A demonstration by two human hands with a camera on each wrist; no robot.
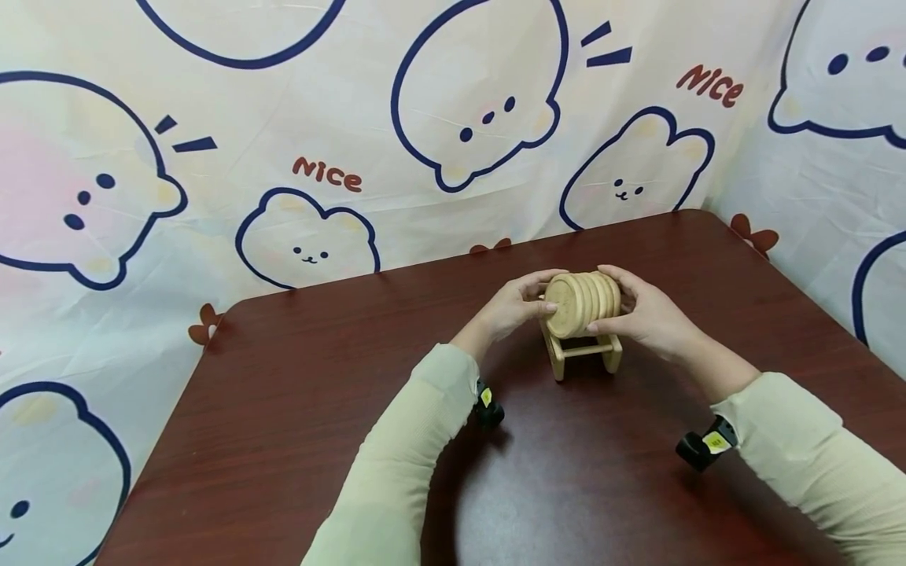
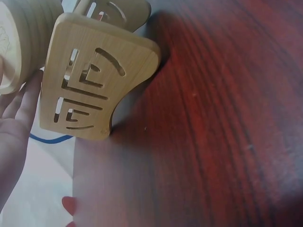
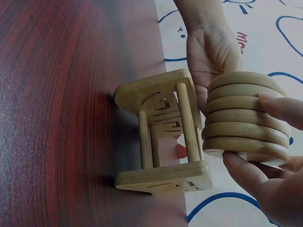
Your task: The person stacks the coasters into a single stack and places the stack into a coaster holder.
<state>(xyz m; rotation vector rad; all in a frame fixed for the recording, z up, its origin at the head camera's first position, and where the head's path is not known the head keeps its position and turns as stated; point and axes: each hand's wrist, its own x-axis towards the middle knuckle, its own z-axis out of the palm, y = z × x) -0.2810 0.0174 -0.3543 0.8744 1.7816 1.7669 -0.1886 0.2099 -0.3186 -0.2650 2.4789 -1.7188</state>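
Note:
A row of several round wooden coasters (image 1: 591,303) is gripped on edge between both hands, just over a wooden coaster rack (image 1: 582,350). At the left end, my left hand (image 1: 508,310) holds the stack, its thumb on the flat face of the end coaster. From the other side my right hand (image 1: 654,316) grips it, thumb across the rims in the right wrist view. The rack stands on the table; its side panel (image 2: 85,111) has cut-out slots, and round dowels (image 3: 188,123) join the two panels. The left fingers pass partly behind the stack.
The dark red-brown table (image 1: 318,424) has rounded back corners. Behind it hangs a pale cloth (image 1: 439,212) printed with cartoon bears, which continues down the right side. A black wrist camera (image 1: 488,405) sits on the left sleeve, another (image 1: 706,444) on the right.

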